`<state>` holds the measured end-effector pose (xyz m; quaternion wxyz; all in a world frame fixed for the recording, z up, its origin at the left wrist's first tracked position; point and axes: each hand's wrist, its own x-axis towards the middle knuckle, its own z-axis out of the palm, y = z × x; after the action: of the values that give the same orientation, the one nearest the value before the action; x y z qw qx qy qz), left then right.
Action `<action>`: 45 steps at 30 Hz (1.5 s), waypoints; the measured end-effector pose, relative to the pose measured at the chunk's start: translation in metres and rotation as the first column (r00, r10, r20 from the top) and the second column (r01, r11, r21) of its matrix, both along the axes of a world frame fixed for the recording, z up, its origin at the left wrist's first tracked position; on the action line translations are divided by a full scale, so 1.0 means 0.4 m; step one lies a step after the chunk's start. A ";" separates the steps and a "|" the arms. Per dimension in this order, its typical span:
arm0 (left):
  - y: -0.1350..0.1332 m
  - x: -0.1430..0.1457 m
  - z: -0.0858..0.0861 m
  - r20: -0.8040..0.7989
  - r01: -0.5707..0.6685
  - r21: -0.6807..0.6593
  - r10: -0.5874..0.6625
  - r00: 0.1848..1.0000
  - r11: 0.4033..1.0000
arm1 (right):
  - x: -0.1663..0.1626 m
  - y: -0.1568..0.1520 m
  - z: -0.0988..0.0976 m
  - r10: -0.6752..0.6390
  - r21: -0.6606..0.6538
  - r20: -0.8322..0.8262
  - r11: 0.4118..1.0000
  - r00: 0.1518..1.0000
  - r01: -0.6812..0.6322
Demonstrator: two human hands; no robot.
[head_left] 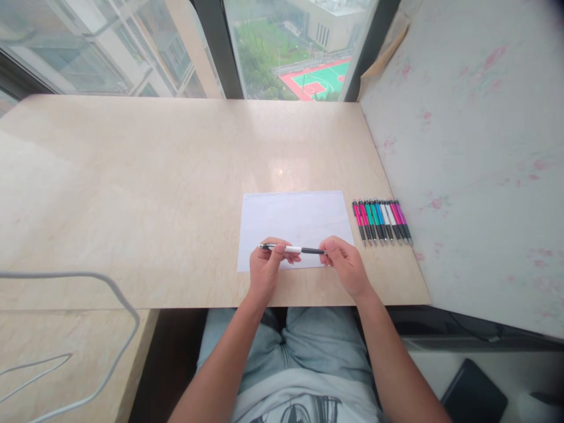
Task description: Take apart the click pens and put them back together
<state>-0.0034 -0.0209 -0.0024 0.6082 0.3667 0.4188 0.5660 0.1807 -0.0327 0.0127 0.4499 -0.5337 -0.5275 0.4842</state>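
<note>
A white pen (293, 249) with a black grip lies level between my two hands, above a white sheet of paper (293, 217). My left hand (267, 264) is closed round its clip end, thumb along the barrel. At the tip end, the fingers of my right hand (346, 264) pinch the point, which they partly hide. To the right of the paper, several pens (381, 220) lie side by side in a neat row, with pink, green, blue, white and purple barrels and black grips.
The pale desk (154, 194) meets a window (286, 53) at the back and a flower-patterned wall (476, 158) on the right. A grey cable (114, 288) loops over the lower left. A dark flat object (476, 390) lies below the desk at right.
</note>
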 end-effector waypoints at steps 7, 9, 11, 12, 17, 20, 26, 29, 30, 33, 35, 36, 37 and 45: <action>0.003 0.003 -0.022 -0.021 0.077 0.001 -0.077 0.997 0.997 | -0.028 -0.002 0.001 -0.192 0.012 0.120 0.981 0.974 0.192; 0.005 0.000 -0.021 -0.024 0.088 -0.003 -0.088 0.996 0.996 | -0.030 -0.001 0.002 -0.234 -0.012 0.081 0.972 0.969 0.236; 0.006 0.000 -0.019 -0.015 0.083 -0.002 -0.083 0.996 0.997 | -0.032 -0.002 -0.001 -0.258 -0.025 0.034 0.966 0.966 0.259; 0.007 0.000 -0.017 0.000 0.079 -0.002 -0.079 0.997 0.997 | -0.033 -0.003 -0.003 -0.265 -0.021 0.015 0.964 0.964 0.265; 0.011 0.004 -0.010 0.107 0.041 -0.008 -0.040 0.993 0.999 | -0.037 -0.006 -0.016 -0.256 0.073 -0.021 0.964 0.966 0.257; 0.015 0.005 -0.008 0.155 0.008 -0.033 -0.003 0.988 0.999 | -0.040 -0.003 -0.013 -0.176 0.077 -0.049 0.981 0.983 0.179; 0.019 0.004 -0.006 0.152 -0.032 -0.102 0.047 0.987 0.994 | -0.039 -0.001 -0.001 -0.098 -0.006 -0.004 0.995 0.995 0.098; 0.018 0.004 -0.007 0.136 -0.026 -0.092 0.038 0.990 0.995 | -0.033 0.001 -0.004 -0.156 -0.010 0.002 0.988 0.988 0.156; 0.018 0.004 -0.007 0.134 -0.022 -0.084 0.034 0.990 0.996 | -0.031 0.002 -0.004 -0.157 -0.019 -0.019 0.988 0.987 0.156; 0.016 0.005 -0.009 0.131 -0.013 -0.067 0.022 0.991 0.998 | -0.021 0.006 -0.001 -0.119 -0.055 -0.045 0.992 0.992 0.117; 0.016 0.005 -0.009 0.117 -0.013 -0.060 0.020 0.993 0.998 | -0.015 0.009 0.005 -0.094 -0.078 -0.003 0.993 0.996 0.094; 0.015 0.005 -0.009 0.108 -0.017 -0.057 0.023 0.994 0.998 | -0.012 0.010 0.008 -0.087 -0.083 0.021 0.993 0.996 0.089; 0.015 0.005 -0.009 0.100 -0.022 -0.054 0.027 0.995 0.998 | -0.010 0.011 0.011 -0.080 -0.085 0.037 0.993 0.996 0.083; 0.016 0.004 -0.008 0.131 -0.024 -0.043 0.029 0.991 0.999 | -0.012 0.022 0.003 -0.041 -0.119 -0.094 0.992 0.995 0.030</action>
<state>-0.0018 -0.0144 -0.0057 0.6342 0.3103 0.3941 0.5884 0.1757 -0.0241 0.0138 0.4512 -0.5447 -0.4662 0.5314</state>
